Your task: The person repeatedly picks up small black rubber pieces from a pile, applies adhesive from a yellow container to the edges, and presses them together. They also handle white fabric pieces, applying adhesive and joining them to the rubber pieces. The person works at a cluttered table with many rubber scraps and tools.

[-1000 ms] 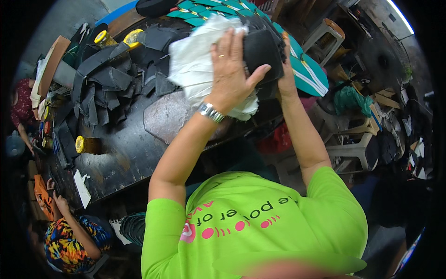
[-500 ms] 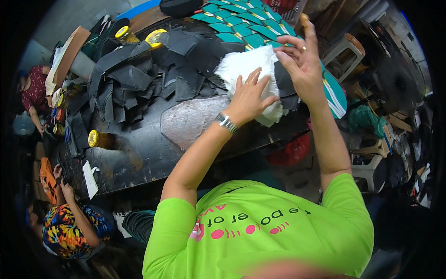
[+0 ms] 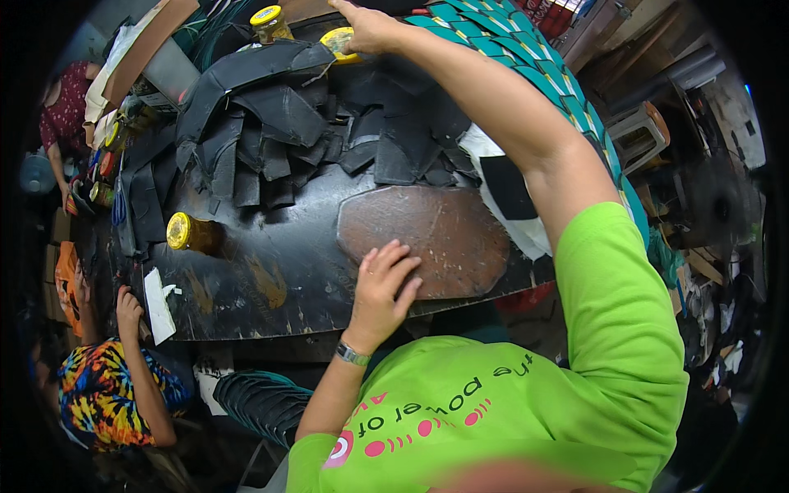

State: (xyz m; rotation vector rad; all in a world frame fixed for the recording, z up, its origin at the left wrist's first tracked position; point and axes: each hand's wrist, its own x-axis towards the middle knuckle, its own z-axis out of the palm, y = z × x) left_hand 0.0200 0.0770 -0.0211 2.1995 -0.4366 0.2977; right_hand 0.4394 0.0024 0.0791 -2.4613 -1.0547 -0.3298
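Note:
My left hand (image 3: 385,287) rests on the near left edge of a worn brown board (image 3: 427,234), its fingers spread and nothing in them. Far across the table reaches my right hand (image 3: 367,29), fingers stretched out, partly cut off by the upper rim. It is beside a yellow-lidded jar (image 3: 337,41) and overlaps it in view. Below that jar lies a heap of black cut pieces (image 3: 279,119). To the board's right, a white cloth (image 3: 531,235) lies with a black piece (image 3: 511,187) on it, partly behind my right arm.
Another yellow-lidded jar (image 3: 193,233) stands on the dark table (image 3: 255,308), near a white scrap (image 3: 159,304). A third jar (image 3: 269,23) is at the back. Overlapping green pieces (image 3: 526,57) cover the far right. A person in a colourful shirt (image 3: 115,394) sits at left.
My right hand has moved from beside the cloth to the far left. My left hand has left the cloth and come nearer, onto the board. The cloth now bears a visible black piece.

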